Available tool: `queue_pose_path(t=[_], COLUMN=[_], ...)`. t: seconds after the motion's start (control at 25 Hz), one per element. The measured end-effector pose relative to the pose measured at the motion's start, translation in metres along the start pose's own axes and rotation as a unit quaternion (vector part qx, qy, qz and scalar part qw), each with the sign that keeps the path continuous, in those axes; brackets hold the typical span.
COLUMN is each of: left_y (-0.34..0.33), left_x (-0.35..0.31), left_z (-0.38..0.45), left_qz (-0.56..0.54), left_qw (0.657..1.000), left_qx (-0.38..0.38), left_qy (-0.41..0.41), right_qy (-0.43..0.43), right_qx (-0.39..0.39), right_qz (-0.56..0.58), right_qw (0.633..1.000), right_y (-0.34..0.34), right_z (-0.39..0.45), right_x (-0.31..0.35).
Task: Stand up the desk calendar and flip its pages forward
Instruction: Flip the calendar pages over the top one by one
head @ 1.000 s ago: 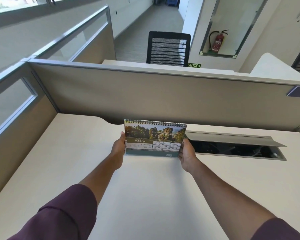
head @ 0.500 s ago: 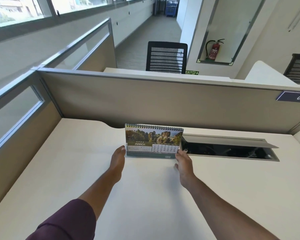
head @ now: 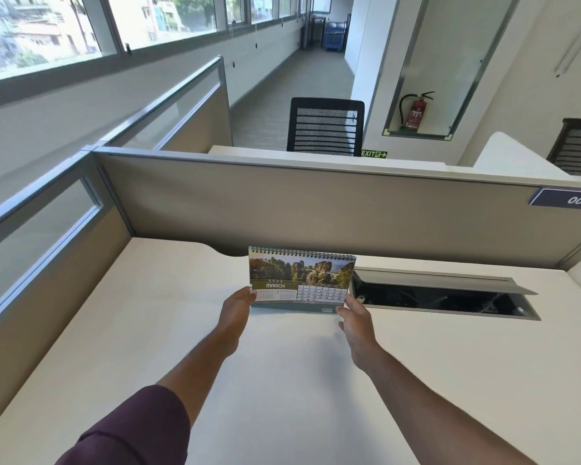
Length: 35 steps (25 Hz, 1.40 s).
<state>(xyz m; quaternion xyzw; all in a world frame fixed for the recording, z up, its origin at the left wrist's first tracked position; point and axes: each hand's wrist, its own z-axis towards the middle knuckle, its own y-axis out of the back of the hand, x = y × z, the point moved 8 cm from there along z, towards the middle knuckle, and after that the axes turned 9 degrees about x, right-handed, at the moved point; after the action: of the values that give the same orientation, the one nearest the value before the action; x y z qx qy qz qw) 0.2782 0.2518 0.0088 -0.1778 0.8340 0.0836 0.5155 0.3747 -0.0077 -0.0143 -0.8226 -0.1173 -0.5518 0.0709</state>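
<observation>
The desk calendar [head: 301, 281] stands upright on the white desk [head: 282, 380], near the back partition. Its spiral binding is on top, and it shows a rocky landscape photo above the MARCH page. My left hand [head: 237, 308] reaches in from the left, with its fingertips against the calendar's lower left corner. My right hand [head: 354, 318] has its fingertips on the lower right corner and its thumb beside the right edge. Both hands lie low, close to the desk surface.
An open cable tray [head: 443, 293] with a raised grey lid is sunk into the desk just right of the calendar. A beige partition [head: 316, 209] closes the back, and another runs along the left. A black mesh chair [head: 326, 129] stands beyond.
My hands have slid down from the calendar's sides to its lower corners. The calendar now rests on the desk. The view has tilted upward.
</observation>
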Motion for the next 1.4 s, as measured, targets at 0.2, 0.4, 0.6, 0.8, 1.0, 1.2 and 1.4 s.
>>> queue_pose_path(t=[0.2, 0.4, 0.6, 0.8, 1.0, 1.2, 1.4], left_y=[0.005, 0.013, 0.014, 0.016, 0.014, 0.009, -0.017], left_x=[0.002, 0.002, -0.007, -0.013, -0.031, -0.082, -0.121], left_z=[-0.005, -0.007, -0.014, -0.025, -0.037, -0.045, -0.044], left_qz=[0.003, 0.014, 0.003, -0.003, -0.073, -0.079, 0.167], left_qw=[1.000, 0.998, 0.998, 0.998, 0.996, 0.984, 0.951], left_qx=[-0.021, -0.055, -0.062, -0.055, -0.019, -0.012, 0.003], left_qy=[-0.011, 0.000, -0.006, -0.012, -0.041, -0.158, -0.262], right_qy=[-0.017, -0.020, -0.042, -0.021, 0.019, 0.106, 0.155], right_qx=[-0.007, -0.022, -0.032, -0.082, -0.063, -0.008, 0.022], right_qz=[0.004, -0.014, -0.040, -0.060, 0.052, 0.130, -0.029], right_qw=[1.000, 0.999, 0.998, 0.995, 0.996, 0.986, 0.987], right_y=[0.002, 0.004, 0.008, 0.024, 0.028, 0.021, 0.009], right_z=[-0.006, -0.012, -0.017, -0.029, -0.045, -0.054, -0.050], right_x=[-0.002, 0.003, 0.005, 0.013, 0.053, 0.117, 0.160])
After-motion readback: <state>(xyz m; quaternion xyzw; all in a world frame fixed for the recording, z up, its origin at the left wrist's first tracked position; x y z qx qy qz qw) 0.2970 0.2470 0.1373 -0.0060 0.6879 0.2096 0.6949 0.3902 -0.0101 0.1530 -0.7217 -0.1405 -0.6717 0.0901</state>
